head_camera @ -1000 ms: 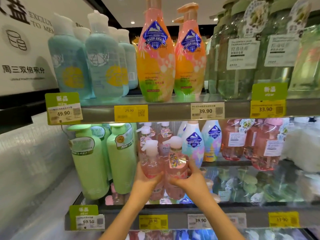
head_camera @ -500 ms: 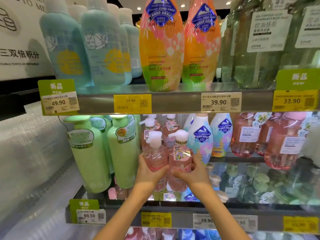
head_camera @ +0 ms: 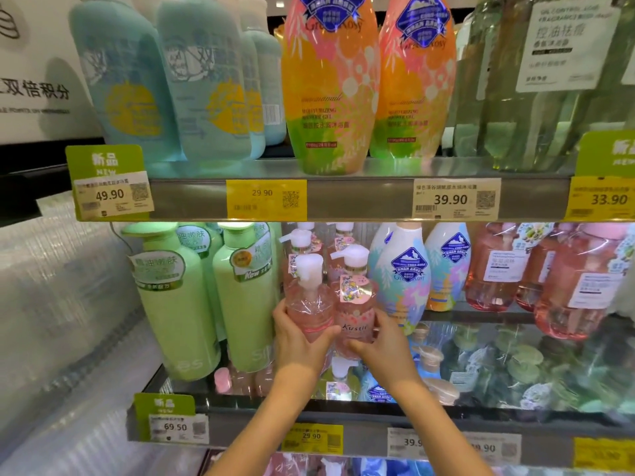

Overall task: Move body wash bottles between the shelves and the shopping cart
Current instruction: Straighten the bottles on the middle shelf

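Two bare forearms rose from the lower edge of the view, with no sleeve, cuff or glove anywhere along their visible length; the left hand (head_camera: 298,341) and the right hand (head_camera: 385,345) were likewise uncovered; no ring, bracelet or watch showed on the fingers or wrists in view; the arms were slender and smooth, tapering to narrow wrists; the fingers were short and rounded at the tips, the nails too small and blurred to make out.
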{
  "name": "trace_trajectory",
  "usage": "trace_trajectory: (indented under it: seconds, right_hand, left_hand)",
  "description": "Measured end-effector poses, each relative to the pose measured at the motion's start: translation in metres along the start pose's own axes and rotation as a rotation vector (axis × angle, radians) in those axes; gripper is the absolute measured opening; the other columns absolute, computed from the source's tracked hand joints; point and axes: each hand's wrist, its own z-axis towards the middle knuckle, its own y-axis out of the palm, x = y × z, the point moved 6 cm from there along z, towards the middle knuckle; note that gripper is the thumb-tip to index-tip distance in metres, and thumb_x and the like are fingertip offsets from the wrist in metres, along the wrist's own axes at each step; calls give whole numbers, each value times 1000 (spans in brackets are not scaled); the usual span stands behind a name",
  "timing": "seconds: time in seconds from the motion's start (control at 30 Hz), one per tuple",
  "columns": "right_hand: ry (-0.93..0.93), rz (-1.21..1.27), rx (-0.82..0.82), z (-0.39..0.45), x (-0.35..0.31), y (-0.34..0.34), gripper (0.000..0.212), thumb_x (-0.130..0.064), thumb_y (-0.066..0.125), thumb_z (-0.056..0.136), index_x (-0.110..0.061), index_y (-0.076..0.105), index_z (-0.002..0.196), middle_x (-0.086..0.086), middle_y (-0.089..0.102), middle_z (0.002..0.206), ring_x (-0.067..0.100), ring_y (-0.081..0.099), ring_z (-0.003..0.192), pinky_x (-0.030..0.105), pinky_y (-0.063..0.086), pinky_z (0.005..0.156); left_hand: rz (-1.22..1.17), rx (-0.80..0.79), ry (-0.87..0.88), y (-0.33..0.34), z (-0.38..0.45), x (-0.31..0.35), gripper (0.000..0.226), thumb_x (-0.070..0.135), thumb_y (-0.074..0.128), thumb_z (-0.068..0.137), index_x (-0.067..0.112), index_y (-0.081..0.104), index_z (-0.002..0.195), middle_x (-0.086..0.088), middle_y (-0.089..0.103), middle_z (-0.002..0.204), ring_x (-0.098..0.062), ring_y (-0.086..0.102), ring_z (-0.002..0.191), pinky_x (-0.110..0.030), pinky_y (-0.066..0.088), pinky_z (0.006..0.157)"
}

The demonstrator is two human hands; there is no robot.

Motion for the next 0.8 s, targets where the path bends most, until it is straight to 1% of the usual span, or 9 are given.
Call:
trace_trajectory:
  seconds: [0.1,0.23,0.33,0.4,0.5,0.57,0.6,0.67,0.8]
  right_hand:
    - [27,-57,6,8,1,2,43,-14,82,69,-13,58,104,-2,66,95,3,62,83,7,47,59]
    - [62,-62,14,19,2,4,50,-11,80,71,-13,45,107,1,61,98,12,61,83,8,47,57]
    - [58,-87,23,28,3,7,48,-9,77,75,-7,46,112,3,59,99,14,58,85,5,45,54]
    - [55,-74,57,32,4,9,45,-8,76,75,-5,48,111,8,62,102,15,59,85,5,44,52]
    - [31,-65,119,33,6,13,43,-7,76,76,-4,51,110,11,64,101,18,60,87,7,44,58]
    - [12,-78,141,35,7,15,42,-10,76,76,-4,54,111,10,67,101,20,63,91,17,49,70]
    - [9,-88,142,37,7,15,41,-11,76,76,-4,56,111,9,68,100,20,64,91,20,49,71]
    - [17,-124,124,40,5,15,40,-14,76,76,-5,58,111,7,68,97,17,63,87,17,46,67]
    - [39,-210,111,47,5,16,41,-18,76,76,-4,60,110,10,68,99,21,63,89,22,43,69]
  left_hand:
    - [11,6,-18,0,0,2,93,11,84,65,9,24,136,-2,45,123,-15,47,109,-20,35,90]
    - [53,20,-13,-2,2,-1,93,16,86,64,10,26,134,-10,48,131,-24,51,116,-25,39,92]
    - [58,33,-8,-2,2,-2,92,16,86,63,10,27,133,-12,48,131,-25,51,116,-28,41,95]
    - [78,54,9,-3,2,-1,92,17,87,62,9,28,132,-11,49,130,-25,51,117,-31,42,96]
    - [108,87,19,-3,1,1,92,17,87,62,7,29,132,-12,49,130,-26,52,117,-33,43,97]
    - [108,108,24,-3,1,2,92,16,87,61,7,30,133,-12,49,130,-27,51,118,-35,43,99]
    - [110,113,23,-4,0,2,93,16,87,61,6,30,133,-13,48,131,-27,51,119,-36,42,100]
    - [119,120,19,-5,-1,3,94,16,87,62,6,29,134,-12,47,133,-26,49,121,-35,41,101]
    - [127,149,25,-6,-2,5,95,14,87,61,4,30,136,-13,45,134,-26,47,123,-34,39,103]
